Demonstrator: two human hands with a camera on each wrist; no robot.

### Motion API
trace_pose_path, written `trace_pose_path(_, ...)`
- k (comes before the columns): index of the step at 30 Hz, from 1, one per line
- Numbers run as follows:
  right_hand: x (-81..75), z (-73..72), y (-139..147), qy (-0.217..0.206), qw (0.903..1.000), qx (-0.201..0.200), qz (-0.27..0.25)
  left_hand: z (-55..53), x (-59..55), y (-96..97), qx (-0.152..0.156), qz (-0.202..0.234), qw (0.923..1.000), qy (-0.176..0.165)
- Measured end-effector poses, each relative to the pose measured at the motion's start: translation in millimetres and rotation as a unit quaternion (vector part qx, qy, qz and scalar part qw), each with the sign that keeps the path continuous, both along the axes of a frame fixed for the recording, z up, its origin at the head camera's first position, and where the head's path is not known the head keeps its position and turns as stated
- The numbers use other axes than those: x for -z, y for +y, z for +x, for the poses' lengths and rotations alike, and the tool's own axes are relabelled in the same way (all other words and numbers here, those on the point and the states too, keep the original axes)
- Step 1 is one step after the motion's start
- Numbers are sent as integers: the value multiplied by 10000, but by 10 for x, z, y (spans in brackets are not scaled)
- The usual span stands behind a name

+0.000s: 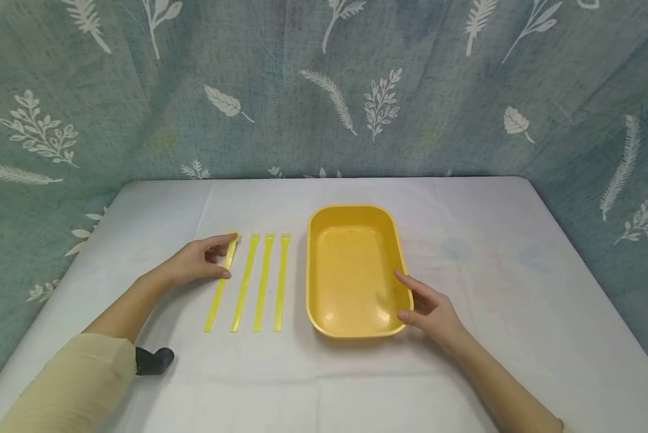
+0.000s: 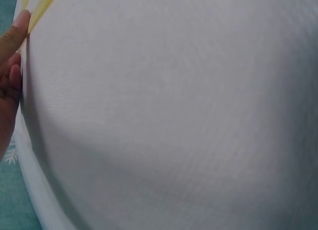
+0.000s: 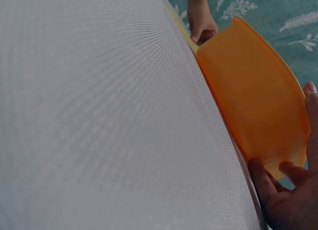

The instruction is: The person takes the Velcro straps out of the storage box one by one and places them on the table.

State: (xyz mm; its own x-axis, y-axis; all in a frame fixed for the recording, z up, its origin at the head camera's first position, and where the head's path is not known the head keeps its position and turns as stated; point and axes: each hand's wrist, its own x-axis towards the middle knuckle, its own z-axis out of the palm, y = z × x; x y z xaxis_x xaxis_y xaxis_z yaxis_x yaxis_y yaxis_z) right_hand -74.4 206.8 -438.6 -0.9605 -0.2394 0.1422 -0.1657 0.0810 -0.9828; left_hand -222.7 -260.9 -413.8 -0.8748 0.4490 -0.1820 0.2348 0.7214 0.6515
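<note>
Four flat yellow straps with slotted ends lie side by side on the white cloth; the leftmost strap point(image 1: 214, 310) is under my left hand point(image 1: 202, 260). Its index fingertip is at the slotted end and the thumb tip lower down, spread apart along the strap. The left wrist view catches only part of that hand point(image 2: 10, 56), beside a yellow strap point(image 2: 43, 9). A yellow rectangular tray point(image 1: 351, 270) stands to the right of the straps. My right hand point(image 1: 432, 313) holds its right rim near the front corner; in the right wrist view fingers rest against the tray's outer wall point(image 3: 253, 96).
A white cloth point(image 1: 324, 385) covers the table. Behind and along the sides hangs a green curtain point(image 1: 281, 144) with white leaf prints. A black piece point(image 1: 156, 361) shows beside the left sleeve point(image 1: 75, 385).
</note>
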Motion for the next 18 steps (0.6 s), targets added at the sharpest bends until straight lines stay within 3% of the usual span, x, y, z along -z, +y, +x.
trace_pose_path(8, 12, -7, 2, -108, 9999, -25, -19, 14, 87, -5, 60, -141, 9986, 516)
trace_pose_path(18, 6, -3, 2, -173, 9998, -13, -33, 24, 111, 13, -75, -143, 9986, 497)
